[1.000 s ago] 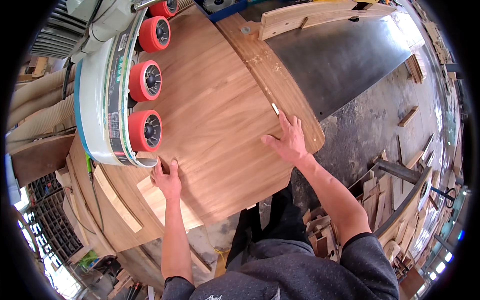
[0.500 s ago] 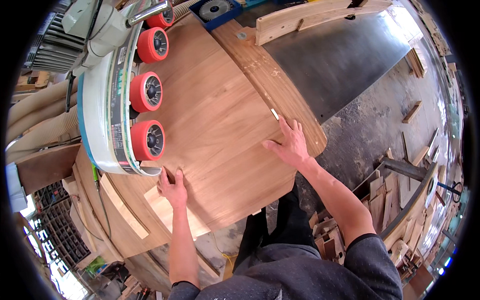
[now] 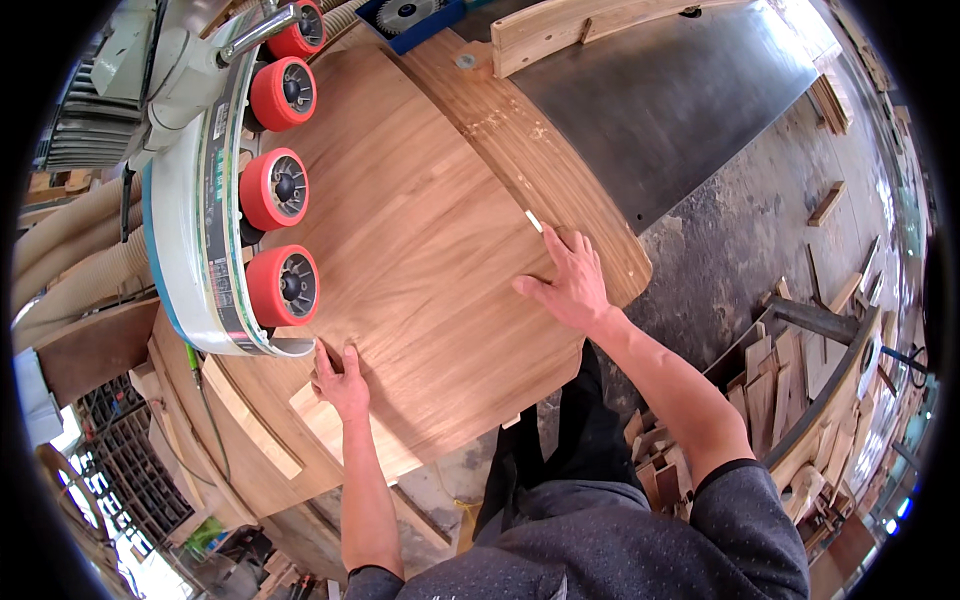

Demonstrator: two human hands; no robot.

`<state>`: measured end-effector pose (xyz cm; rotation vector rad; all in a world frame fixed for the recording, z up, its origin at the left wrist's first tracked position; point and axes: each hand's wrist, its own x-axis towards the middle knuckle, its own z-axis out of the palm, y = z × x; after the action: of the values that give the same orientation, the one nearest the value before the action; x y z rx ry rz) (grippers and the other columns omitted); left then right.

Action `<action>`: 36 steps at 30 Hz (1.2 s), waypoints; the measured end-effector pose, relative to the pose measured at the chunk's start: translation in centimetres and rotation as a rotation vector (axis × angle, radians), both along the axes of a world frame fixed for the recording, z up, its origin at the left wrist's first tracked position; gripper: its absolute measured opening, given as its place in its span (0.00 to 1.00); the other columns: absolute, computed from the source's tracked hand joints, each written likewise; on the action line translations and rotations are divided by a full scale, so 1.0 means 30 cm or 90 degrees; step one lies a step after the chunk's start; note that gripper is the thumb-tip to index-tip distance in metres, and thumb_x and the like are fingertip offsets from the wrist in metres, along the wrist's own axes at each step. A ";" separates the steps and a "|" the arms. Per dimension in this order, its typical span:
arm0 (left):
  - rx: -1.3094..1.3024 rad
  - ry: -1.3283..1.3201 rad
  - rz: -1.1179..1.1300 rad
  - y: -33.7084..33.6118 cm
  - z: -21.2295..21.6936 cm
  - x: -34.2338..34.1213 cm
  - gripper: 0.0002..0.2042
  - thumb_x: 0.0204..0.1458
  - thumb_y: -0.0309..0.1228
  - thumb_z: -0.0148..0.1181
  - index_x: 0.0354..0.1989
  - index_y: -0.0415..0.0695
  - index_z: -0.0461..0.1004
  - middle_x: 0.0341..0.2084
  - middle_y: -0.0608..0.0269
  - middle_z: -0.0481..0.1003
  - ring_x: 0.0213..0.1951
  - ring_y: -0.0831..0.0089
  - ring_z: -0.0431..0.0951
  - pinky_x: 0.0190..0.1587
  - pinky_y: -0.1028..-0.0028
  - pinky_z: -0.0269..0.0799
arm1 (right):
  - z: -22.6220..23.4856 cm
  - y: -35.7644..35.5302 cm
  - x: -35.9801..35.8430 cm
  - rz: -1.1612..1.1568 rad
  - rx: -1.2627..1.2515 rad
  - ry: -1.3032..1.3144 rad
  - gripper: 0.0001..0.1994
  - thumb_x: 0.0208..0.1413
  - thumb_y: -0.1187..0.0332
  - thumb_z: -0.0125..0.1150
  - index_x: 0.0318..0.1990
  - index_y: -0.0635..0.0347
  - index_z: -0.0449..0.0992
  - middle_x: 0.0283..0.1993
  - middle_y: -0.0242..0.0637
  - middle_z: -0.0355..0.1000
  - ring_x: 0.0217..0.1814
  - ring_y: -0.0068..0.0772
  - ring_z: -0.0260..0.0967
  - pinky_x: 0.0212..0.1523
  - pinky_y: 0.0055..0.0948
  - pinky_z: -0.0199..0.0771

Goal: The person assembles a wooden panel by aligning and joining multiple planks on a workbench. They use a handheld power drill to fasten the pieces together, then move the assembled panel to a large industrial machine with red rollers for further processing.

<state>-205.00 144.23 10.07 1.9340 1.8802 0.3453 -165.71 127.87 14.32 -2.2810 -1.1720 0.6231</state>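
A wide flat wooden panel (image 3: pixel 430 220) lies on a wooden worktop, its left side beside the red rollers of a roller feeder (image 3: pixel 215 230). My left hand (image 3: pixel 342 385) rests on the panel's near left part, fingers apart, the fingertips close to the feeder's near end. My right hand (image 3: pixel 572 280) lies open over the panel's right edge, thumb spread to the left. By its fingertips is a small white strip (image 3: pixel 533 220) at that edge. Neither hand is wrapped round anything. Where the rollers meet the wood cannot be made out.
A curved wooden fence (image 3: pixel 590 30) stands by a dark metal table (image 3: pixel 665 100) at the far right. A circular saw blade (image 3: pixel 408 14) lies in a blue tray. Offcuts (image 3: pixel 765 385) are heaped at the right. Ribbed hoses (image 3: pixel 85 260) run behind the feeder.
The whole view has shifted slightly, with the feeder a little further left in it. Both hands keep their places on the panel; any sliding of the panel is too small to tell.
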 end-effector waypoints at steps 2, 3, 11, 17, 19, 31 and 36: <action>0.002 0.026 0.000 0.002 0.001 0.004 0.37 0.59 0.55 0.58 0.73 0.46 0.63 0.65 0.58 0.70 0.64 0.53 0.62 0.71 0.46 0.37 | 0.003 0.002 -0.001 -0.001 0.009 0.000 0.48 0.49 0.44 0.73 0.71 0.64 0.63 0.59 0.46 0.66 0.64 0.51 0.60 0.65 0.46 0.60; 0.001 0.031 -0.002 0.002 0.001 0.006 0.38 0.60 0.56 0.58 0.73 0.47 0.62 0.66 0.58 0.69 0.64 0.53 0.62 0.71 0.46 0.37 | 0.005 0.003 -0.003 0.002 0.000 -0.005 0.47 0.49 0.44 0.73 0.71 0.64 0.63 0.59 0.47 0.66 0.63 0.51 0.60 0.65 0.46 0.60; 0.049 0.054 -0.027 -0.001 -0.016 0.014 0.39 0.61 0.57 0.56 0.74 0.44 0.60 0.66 0.51 0.70 0.65 0.52 0.63 0.73 0.49 0.36 | -0.006 -0.009 -0.006 0.012 0.012 -0.026 0.47 0.51 0.46 0.71 0.72 0.67 0.61 0.60 0.49 0.65 0.64 0.55 0.60 0.66 0.47 0.59; 0.082 -0.012 -0.052 0.006 -0.033 -0.006 0.39 0.61 0.57 0.57 0.72 0.40 0.64 0.65 0.48 0.70 0.67 0.50 0.64 0.72 0.52 0.42 | -0.045 -0.017 0.000 0.010 0.038 -0.061 0.46 0.51 0.45 0.72 0.73 0.62 0.61 0.61 0.48 0.65 0.65 0.55 0.60 0.67 0.48 0.59; 0.070 -0.054 -0.053 0.014 -0.044 -0.014 0.39 0.60 0.58 0.57 0.71 0.40 0.65 0.64 0.48 0.71 0.66 0.51 0.66 0.72 0.53 0.43 | -0.061 -0.015 0.005 0.015 0.029 -0.069 0.47 0.52 0.43 0.71 0.73 0.63 0.61 0.62 0.49 0.65 0.66 0.55 0.60 0.68 0.49 0.59; 0.103 -0.110 -0.080 0.012 -0.053 -0.030 0.36 0.58 0.54 0.61 0.67 0.37 0.69 0.58 0.50 0.77 0.64 0.55 0.69 0.73 0.53 0.43 | -0.080 -0.082 0.008 0.041 0.071 0.019 0.48 0.52 0.43 0.71 0.72 0.67 0.60 0.64 0.55 0.63 0.68 0.58 0.58 0.69 0.49 0.59; 0.096 -0.042 -0.089 0.012 -0.039 -0.019 0.36 0.61 0.52 0.59 0.70 0.39 0.65 0.65 0.47 0.69 0.68 0.51 0.63 0.73 0.49 0.42 | -0.081 -0.073 0.006 0.032 0.067 0.008 0.47 0.53 0.46 0.72 0.72 0.68 0.60 0.64 0.56 0.63 0.68 0.59 0.59 0.69 0.49 0.60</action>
<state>-205.57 144.59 8.90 2.1117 1.7099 0.5129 -165.53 125.68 11.88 -2.1631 -1.2299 0.5808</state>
